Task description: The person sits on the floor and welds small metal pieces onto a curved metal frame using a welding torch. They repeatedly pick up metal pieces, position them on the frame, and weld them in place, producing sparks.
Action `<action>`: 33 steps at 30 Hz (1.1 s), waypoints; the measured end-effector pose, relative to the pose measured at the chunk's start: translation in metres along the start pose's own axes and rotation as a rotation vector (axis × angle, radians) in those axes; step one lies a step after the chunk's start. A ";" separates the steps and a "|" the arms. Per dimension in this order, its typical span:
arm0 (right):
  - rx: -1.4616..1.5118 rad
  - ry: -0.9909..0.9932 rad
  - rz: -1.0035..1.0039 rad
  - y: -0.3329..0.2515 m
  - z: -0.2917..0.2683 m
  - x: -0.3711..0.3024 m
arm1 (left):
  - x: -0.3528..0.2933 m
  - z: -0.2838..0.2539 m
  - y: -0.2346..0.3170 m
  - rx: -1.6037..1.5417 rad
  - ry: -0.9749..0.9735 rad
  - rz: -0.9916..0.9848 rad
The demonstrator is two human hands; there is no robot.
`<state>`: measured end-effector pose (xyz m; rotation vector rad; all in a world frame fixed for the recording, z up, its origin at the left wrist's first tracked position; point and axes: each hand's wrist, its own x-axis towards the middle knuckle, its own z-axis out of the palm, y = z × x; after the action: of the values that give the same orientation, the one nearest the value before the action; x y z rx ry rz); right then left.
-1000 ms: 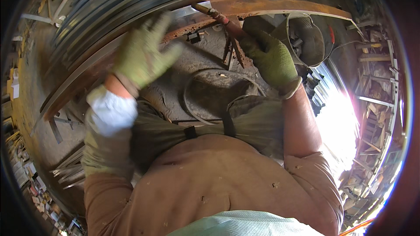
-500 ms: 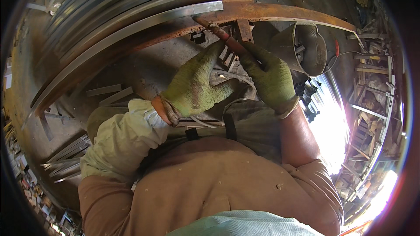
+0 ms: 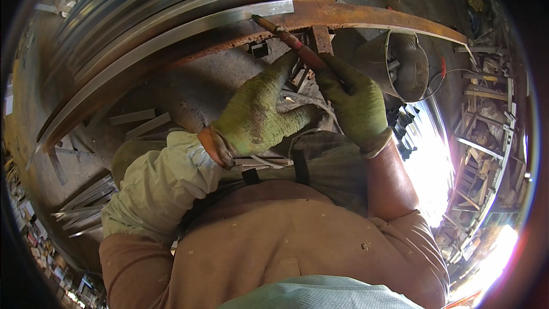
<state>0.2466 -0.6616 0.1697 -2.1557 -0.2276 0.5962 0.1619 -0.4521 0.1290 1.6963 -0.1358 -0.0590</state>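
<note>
Stack [image 3: 143, 14] of long grey metal profiles fills the far left, beyond a curved-looking rusty beam [image 3: 394, 17] that spans the view. Bright metal bar [image 3: 166, 43] lies along the beam, a seam showing near its right end. Metal bucket [image 3: 372, 60] right of centre, mouth facing right, small pieces inside. Both hands gloved in yellow-green. Left grip [image 3: 254, 109]: open, thumb spread wide from the fingers, fingertips right by the tool; cannot tell if they touch it. Right grip [image 3: 354, 100]: closed around the rear of a red-handled tool [image 3: 303, 50], which slants up-left between the hands and the beam, tip just by the bar's seam; contact unclear. Small black square piece [image 3: 259, 50] sits below the tip.
</note>
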 end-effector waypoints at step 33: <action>0.012 0.002 -0.101 0.003 0.004 0.002 | -0.001 -0.003 -0.003 0.133 0.029 0.096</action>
<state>0.2466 -0.6602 0.1644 -2.1195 -0.3288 0.5357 0.1615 -0.4491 0.1261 1.8200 -0.2033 0.0470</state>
